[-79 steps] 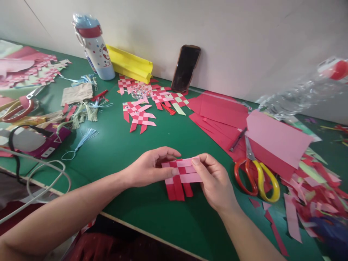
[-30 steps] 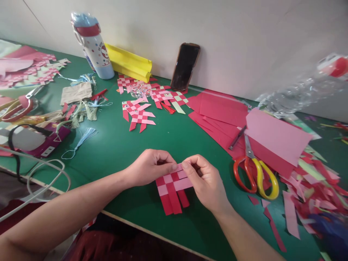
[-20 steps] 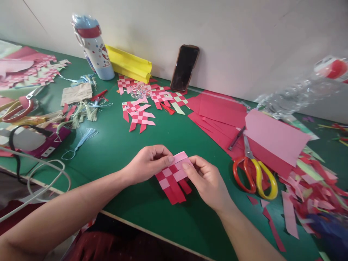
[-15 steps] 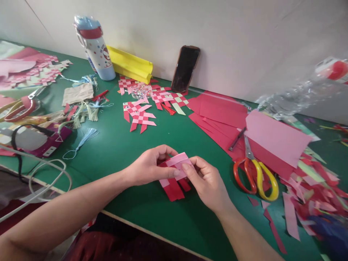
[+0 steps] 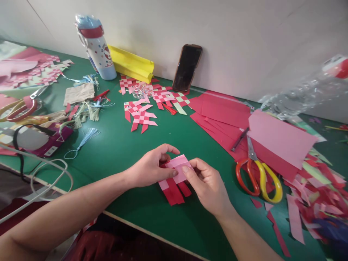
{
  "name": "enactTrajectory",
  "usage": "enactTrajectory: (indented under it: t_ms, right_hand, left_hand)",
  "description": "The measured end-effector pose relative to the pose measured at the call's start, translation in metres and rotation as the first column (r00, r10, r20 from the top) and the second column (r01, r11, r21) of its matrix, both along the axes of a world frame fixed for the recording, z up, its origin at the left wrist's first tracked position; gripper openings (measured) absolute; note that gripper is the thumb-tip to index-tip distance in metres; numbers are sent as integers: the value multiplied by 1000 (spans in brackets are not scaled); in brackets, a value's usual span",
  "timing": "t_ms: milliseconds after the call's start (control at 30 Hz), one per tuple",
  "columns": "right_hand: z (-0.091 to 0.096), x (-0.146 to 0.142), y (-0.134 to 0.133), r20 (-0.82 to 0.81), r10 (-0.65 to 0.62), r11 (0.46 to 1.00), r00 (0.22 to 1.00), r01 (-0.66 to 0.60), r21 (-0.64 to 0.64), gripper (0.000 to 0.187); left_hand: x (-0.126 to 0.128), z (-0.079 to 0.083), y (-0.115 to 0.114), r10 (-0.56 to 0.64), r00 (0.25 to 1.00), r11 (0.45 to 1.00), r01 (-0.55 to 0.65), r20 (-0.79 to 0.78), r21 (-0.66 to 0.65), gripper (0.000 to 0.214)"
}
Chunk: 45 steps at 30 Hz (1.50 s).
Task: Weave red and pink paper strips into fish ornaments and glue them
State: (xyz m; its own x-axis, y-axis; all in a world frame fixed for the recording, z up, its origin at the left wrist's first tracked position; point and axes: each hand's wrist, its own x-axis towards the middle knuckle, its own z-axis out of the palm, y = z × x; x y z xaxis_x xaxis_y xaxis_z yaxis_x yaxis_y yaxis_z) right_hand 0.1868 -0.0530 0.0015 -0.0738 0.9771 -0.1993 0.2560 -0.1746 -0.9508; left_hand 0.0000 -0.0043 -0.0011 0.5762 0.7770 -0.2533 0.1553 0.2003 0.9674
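Pink and red paper strips point(image 5: 173, 194), partly woven together, are held just above the green table between my two hands. My left hand point(image 5: 154, 165) grips them from the left, its thumb lying across the front and its index finger raised a little off the paper. With thumb and bent fingers, my right hand point(image 5: 206, 181) pinches the pink strips at the right edge. The red strip ends hang downward below my thumbs. My fingers hide the back of the weave.
Finished woven paper fish point(image 5: 143, 119) lie beyond my hands. Scissors with red and yellow handles point(image 5: 257, 174) rest to the right, near red paper sheets point(image 5: 217, 112) and scraps. A phone point(image 5: 187, 69), a flask point(image 5: 99, 54) and blue tassel point(image 5: 84, 141) are farther off.
My left index finger has lifted and straightened away from the paper. The strips have tilted slightly, their red ends a bit lower. Both hands keep their hold.
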Motion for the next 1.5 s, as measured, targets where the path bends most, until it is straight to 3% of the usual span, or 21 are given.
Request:
enactTrajectory:
  t_ms: [400,667,833,1200,1333,1500]
  right_hand:
    - [6,1,3,-103,-5,998,995,-2,-65,28]
    - [5,1,1,-35,21,1000,999,-22,-18,26]
    - [1,4,2,-3,63,998,998,-63,-15,29]
    - [2,1,1,-59,7,1000,998,-9,-24,28]
    - [3,2,2,-88,-15,1000,996,13,-27,26]
    - [-2,6,3,-94,-36,999,995,33,-33,28]
  left_hand:
    - [0,-1,2,59,995,995,-52,80,-83,38]
    - [0,4,2,82,977,978,-41,198,-205,45]
    - [1,3,1,84,981,980,-50,172,-195,44]
    - [0,3,1,66,978,985,-33,196,-167,39]
    - [-1,7,1,38,972,980,10,233,-199,49]
    - [-2,6,0,6,989,980,23,149,-196,66]
